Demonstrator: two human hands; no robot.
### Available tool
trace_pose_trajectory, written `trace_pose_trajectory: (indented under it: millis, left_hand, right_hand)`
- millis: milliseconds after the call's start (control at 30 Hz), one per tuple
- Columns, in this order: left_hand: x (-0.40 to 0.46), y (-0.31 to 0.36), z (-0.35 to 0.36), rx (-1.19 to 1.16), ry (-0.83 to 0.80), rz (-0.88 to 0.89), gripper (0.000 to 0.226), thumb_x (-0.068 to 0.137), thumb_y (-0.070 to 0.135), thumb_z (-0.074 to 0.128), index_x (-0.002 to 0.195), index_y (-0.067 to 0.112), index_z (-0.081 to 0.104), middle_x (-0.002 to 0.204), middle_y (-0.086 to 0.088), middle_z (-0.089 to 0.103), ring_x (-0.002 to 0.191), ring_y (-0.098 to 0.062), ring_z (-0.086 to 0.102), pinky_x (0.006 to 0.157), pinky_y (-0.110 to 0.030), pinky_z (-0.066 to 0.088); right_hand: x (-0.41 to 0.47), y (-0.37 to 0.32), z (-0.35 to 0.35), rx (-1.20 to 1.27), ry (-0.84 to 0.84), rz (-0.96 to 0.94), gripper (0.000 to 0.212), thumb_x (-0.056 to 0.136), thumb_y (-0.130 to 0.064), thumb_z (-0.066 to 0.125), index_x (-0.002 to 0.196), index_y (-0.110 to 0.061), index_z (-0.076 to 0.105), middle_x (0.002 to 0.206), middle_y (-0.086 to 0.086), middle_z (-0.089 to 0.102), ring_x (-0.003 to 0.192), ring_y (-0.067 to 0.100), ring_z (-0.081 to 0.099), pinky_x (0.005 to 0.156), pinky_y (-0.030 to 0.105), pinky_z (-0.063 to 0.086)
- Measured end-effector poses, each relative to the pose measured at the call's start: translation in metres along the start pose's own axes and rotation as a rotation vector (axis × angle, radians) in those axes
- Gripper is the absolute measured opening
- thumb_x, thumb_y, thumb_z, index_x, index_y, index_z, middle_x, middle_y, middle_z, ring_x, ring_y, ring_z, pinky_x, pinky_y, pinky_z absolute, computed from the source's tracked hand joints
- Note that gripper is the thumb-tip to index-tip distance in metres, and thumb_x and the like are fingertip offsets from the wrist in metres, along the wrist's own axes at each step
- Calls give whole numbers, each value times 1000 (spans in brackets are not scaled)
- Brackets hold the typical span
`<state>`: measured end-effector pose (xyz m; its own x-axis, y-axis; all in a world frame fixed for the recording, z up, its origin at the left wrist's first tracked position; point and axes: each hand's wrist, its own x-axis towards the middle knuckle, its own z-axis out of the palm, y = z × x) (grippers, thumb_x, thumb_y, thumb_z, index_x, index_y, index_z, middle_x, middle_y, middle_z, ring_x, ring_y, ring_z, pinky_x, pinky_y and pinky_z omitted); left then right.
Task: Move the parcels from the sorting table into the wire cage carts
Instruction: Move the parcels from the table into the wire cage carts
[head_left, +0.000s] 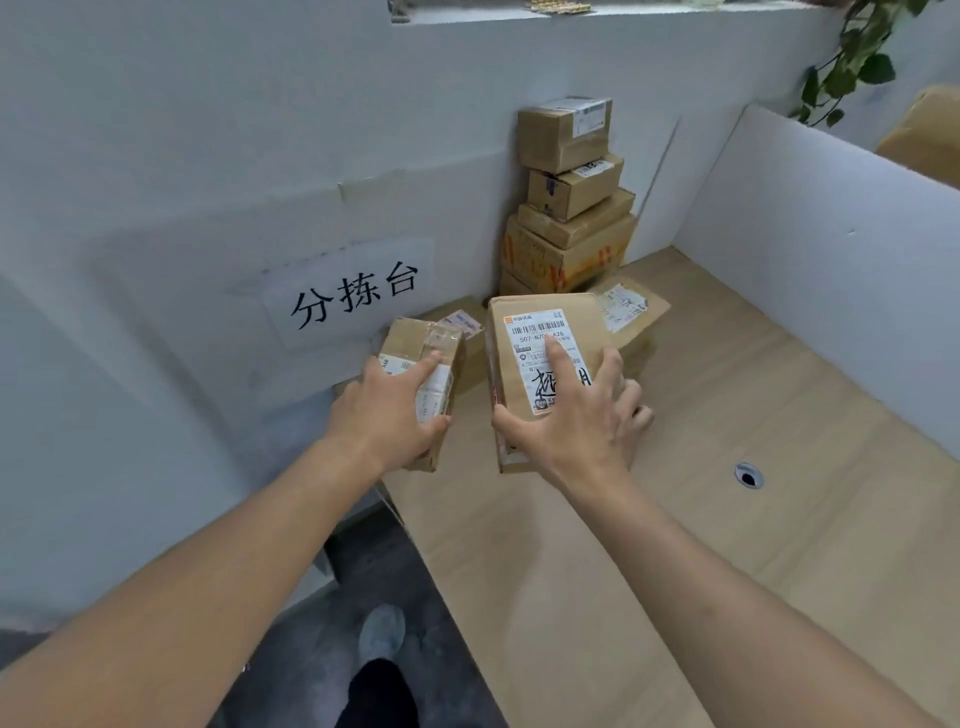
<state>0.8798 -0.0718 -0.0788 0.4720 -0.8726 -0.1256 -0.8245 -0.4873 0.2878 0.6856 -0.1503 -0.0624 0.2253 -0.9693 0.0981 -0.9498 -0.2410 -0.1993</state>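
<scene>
We are holding a parcel in each hand over the near end of the sorting table (727, 467). Our left hand (387, 415) is gripping a small brown box (415, 348) at about ten o'clock from the frame's middle, thumb along its near side and fingers spread over the taped label on top. Our right hand (576, 421) is gripping a larger flat parcel (524, 358) just right of centre, with the thumb hooking its near left edge and the index finger lying across the white shipping label (540, 332). The two parcels are sitting just beside each other, not touching. Behind them, toward twelve o'clock, a stack of cardboard boxes (569, 197) is leaning in the corner of the white partition (810, 234). A paper sign (353, 293) with black characters is hanging at nine o'clock from the parcels.
</scene>
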Motion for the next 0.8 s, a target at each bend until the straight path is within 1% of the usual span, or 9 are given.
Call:
trace_pose_trajectory:
  millis: [100,200,300,400,500,633,733,800]
  left_hand:
    - [-39,-28,0,-46,24,-97,85,85,70,64,155,58,18,137,-10,39,119,-35,53,98,-46,51]
    - [-75,-57,-3,-41,37,-187,84,86,70,62,156,57,17,137,-11,39,117,-35,55,97,-43,50]
    - [-109,-90,-4,-28,42,-293,83,87,70,60,156,56,16,140,-12,37,116,-37,55,97,-45,50]
    - [-145,-124,1,-42,25,-393,83,87,71,59,156,55,15,143,-13,33,114,-39,56,97,-45,51]
    - [-188,-158,6,-58,26,-497,82,89,70,57,157,54,14,145,-15,31,115,-40,56,95,-44,50]
    - [-250,-198,15,-121,57,-630,83,89,68,59,158,53,16,146,-16,33,118,-42,57,90,-45,52]
    - [-296,-229,23,-155,93,-718,83,87,67,63,157,52,19,140,-16,38,114,-41,57,88,-44,51]
    - [-327,-247,27,-176,105,-778,83,86,67,64,156,53,21,134,-14,39,111,-41,58,88,-45,52]
  right_hand:
    - [-24,-20,6,3,-33,-115,102,66,-91,48,155,-51,19,159,14,18,131,44,36,105,57,34]
    - [-51,-48,17,16,-42,-210,101,65,-91,48,154,-50,23,159,13,20,127,41,38,103,55,34]
    - [-84,-75,30,3,-67,-323,99,64,-90,43,153,-49,26,160,13,20,124,40,39,99,53,35]
    - [-118,-100,43,-3,-115,-409,99,66,-91,39,154,-48,22,161,15,19,126,41,38,101,54,35]
    - [-156,-128,57,-2,-164,-495,100,66,-91,41,154,-49,19,161,15,18,128,42,37,101,56,35]
    - [-212,-167,73,-22,-228,-598,101,68,-92,44,155,-49,16,161,15,13,133,45,35,105,58,34]
    - [-259,-192,81,-20,-272,-671,103,69,-93,43,157,-48,13,162,16,12,136,48,32,107,60,32]
    - [-291,-206,85,-24,-295,-725,104,70,-93,43,158,-47,13,162,16,12,136,48,32,108,61,32]
